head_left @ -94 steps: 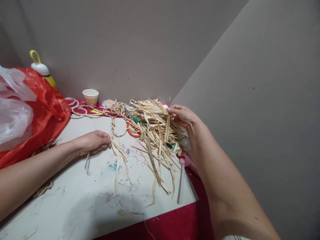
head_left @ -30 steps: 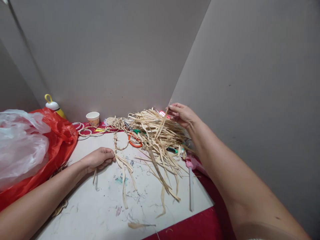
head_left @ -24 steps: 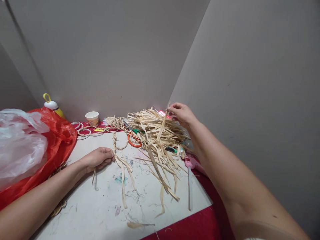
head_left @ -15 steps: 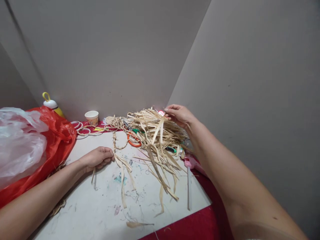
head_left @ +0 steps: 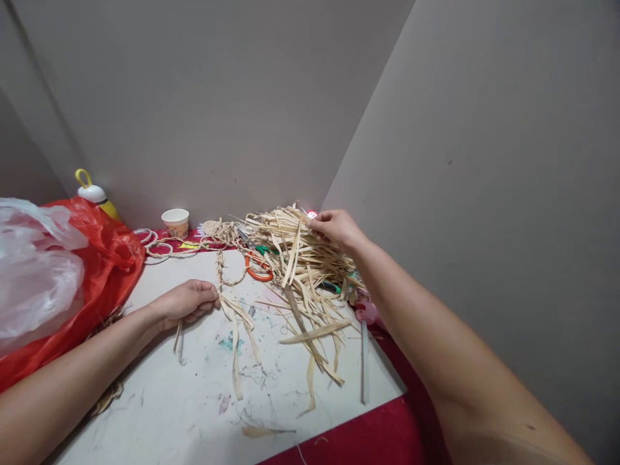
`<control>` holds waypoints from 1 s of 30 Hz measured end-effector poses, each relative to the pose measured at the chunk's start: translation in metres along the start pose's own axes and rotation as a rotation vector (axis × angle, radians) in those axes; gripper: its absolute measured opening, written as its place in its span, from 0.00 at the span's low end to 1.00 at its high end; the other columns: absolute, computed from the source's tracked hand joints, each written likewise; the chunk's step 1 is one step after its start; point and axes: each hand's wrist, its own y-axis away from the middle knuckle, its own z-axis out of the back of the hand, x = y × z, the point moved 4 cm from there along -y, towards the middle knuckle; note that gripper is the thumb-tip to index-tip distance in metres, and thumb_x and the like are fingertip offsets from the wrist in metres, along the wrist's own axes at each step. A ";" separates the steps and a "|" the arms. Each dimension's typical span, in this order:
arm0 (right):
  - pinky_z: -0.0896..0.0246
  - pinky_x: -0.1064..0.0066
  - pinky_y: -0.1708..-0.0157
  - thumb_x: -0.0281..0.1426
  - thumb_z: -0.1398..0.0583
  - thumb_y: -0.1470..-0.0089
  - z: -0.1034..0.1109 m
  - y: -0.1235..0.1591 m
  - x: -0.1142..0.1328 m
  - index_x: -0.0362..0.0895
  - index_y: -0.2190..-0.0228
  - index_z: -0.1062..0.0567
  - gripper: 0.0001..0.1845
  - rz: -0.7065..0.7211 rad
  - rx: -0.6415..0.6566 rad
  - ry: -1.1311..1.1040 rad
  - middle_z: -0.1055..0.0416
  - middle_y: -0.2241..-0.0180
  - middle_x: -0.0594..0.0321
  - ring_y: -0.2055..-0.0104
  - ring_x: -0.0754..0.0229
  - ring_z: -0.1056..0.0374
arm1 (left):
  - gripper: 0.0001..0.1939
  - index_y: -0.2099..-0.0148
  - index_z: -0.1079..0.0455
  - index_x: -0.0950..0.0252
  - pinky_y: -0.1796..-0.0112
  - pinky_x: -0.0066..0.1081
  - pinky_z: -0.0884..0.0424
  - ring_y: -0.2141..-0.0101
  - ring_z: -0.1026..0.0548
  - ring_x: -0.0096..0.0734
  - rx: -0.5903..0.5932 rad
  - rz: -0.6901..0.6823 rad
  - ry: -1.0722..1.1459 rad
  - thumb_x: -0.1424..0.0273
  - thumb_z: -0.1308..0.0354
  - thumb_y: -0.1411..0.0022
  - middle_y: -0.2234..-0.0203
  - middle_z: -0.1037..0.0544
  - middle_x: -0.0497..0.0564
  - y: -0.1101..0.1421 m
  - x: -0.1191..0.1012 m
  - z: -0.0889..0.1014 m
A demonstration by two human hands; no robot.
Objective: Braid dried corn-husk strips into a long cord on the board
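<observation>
My left hand (head_left: 191, 302) is closed in a pinch on the lower end of a braided straw cord (head_left: 220, 268), on the white board. Loose flat strips (head_left: 236, 352) fan out below its fingertips. At the upper right edge of a heap of dried straw strips (head_left: 310, 258), my right hand (head_left: 335, 229) is closed, thumb and fingers pinched on strips there. Which strips it grips is partly hidden. Orange-handled scissors (head_left: 259, 268) lie partly under the heap, left of it. A thin stick (head_left: 177, 337) shows below my left hand.
White board (head_left: 159, 400) on red cloth (head_left: 368, 433). Red plastic bag (head_left: 111, 258) and clear plastic (head_left: 39, 278) at left, with a yellow-and-white bottle (head_left: 94, 194) behind. Paper cup (head_left: 175, 224) and coiled cord (head_left: 159, 248) at the back. Pink-handled tool (head_left: 365, 313) at right. Grey walls behind.
My right hand has shifted slightly left and down against the heap. A wide strip now lies crosswise on the heap's front strips. My left hand keeps its pinch.
</observation>
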 end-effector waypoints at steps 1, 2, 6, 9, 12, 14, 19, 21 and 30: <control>0.53 0.77 0.85 0.29 0.37 0.56 -0.004 0.001 0.000 0.39 0.82 0.30 0.09 0.001 0.020 0.051 0.39 0.88 0.69 0.86 0.71 0.48 | 0.12 0.70 0.34 0.67 0.86 0.23 0.60 0.86 0.54 0.14 0.000 -0.003 0.002 0.62 0.45 0.43 0.86 0.44 0.38 0.000 0.000 0.000; 0.54 0.77 0.84 0.29 0.36 0.58 -0.008 0.001 -0.001 0.39 0.83 0.30 0.09 0.001 0.032 0.102 0.40 0.89 0.69 0.86 0.71 0.49 | 0.12 0.70 0.34 0.67 0.86 0.23 0.60 0.86 0.54 0.14 0.002 -0.005 0.005 0.62 0.45 0.43 0.86 0.45 0.38 0.000 0.000 0.000; 0.52 0.75 0.82 0.28 0.35 0.64 -0.023 -0.002 -0.004 0.39 0.86 0.30 0.10 -0.025 0.038 0.259 0.41 0.90 0.68 0.84 0.69 0.46 | 0.12 0.70 0.34 0.67 0.86 0.23 0.60 0.87 0.54 0.14 -0.002 0.005 0.000 0.63 0.46 0.42 0.86 0.44 0.38 -0.001 0.001 0.001; 0.51 0.75 0.82 0.27 0.36 0.63 -0.030 -0.002 -0.007 0.40 0.85 0.30 0.07 -0.048 0.049 0.294 0.40 0.89 0.67 0.85 0.68 0.45 | 0.11 0.70 0.34 0.67 0.86 0.23 0.60 0.86 0.54 0.15 0.003 -0.009 0.008 0.63 0.46 0.42 0.86 0.45 0.38 -0.002 0.002 0.001; 0.50 0.76 0.83 0.28 0.39 0.58 -0.030 0.000 -0.009 0.40 0.83 0.30 0.06 -0.050 0.074 0.287 0.38 0.87 0.66 0.86 0.69 0.46 | 0.11 0.70 0.34 0.67 0.86 0.23 0.60 0.86 0.55 0.15 0.014 -0.021 0.020 0.63 0.46 0.42 0.87 0.45 0.38 -0.002 0.003 0.001; 0.49 0.76 0.83 0.29 0.41 0.56 -0.026 0.001 -0.009 0.41 0.81 0.29 0.07 -0.038 0.086 0.287 0.35 0.86 0.65 0.86 0.69 0.46 | 0.12 0.70 0.34 0.67 0.86 0.23 0.60 0.86 0.54 0.15 0.012 -0.021 0.018 0.63 0.46 0.42 0.86 0.45 0.38 -0.002 0.003 0.001; 0.46 0.74 0.79 0.29 0.41 0.55 -0.003 -0.003 -0.003 0.40 0.78 0.27 0.05 0.000 -0.039 0.377 0.30 0.80 0.59 0.81 0.65 0.40 | 0.11 0.70 0.34 0.67 0.86 0.22 0.59 0.87 0.54 0.14 0.003 -0.005 0.010 0.63 0.46 0.42 0.86 0.45 0.38 -0.001 0.001 0.000; 0.45 0.73 0.75 0.27 0.42 0.56 0.006 -0.005 0.000 0.39 0.73 0.26 0.06 0.028 -0.153 0.441 0.28 0.74 0.55 0.74 0.61 0.37 | 0.12 0.70 0.34 0.67 0.86 0.22 0.59 0.87 0.54 0.14 0.002 -0.004 0.008 0.63 0.45 0.43 0.87 0.45 0.38 -0.001 0.000 0.000; 0.46 0.72 0.74 0.34 0.39 0.56 -0.007 -0.003 -0.004 0.41 0.81 0.27 0.10 0.056 -0.145 0.519 0.30 0.80 0.57 0.74 0.60 0.36 | 0.12 0.70 0.34 0.67 0.86 0.21 0.59 0.87 0.53 0.14 -0.005 -0.006 0.015 0.62 0.44 0.44 0.87 0.44 0.38 0.000 -0.002 -0.002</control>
